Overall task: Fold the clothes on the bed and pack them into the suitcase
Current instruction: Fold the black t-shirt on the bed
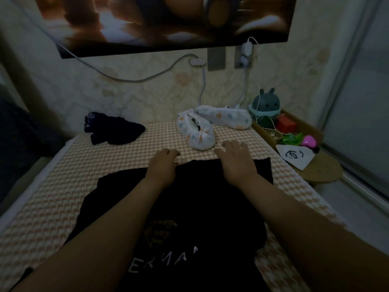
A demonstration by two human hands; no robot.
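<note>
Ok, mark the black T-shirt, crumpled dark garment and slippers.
black T-shirt (200, 184): head view, cloth between the wrists
crumpled dark garment (117, 130): head view, its middle
patterned slippers (201, 138): head view, nearer slipper's toe
</note>
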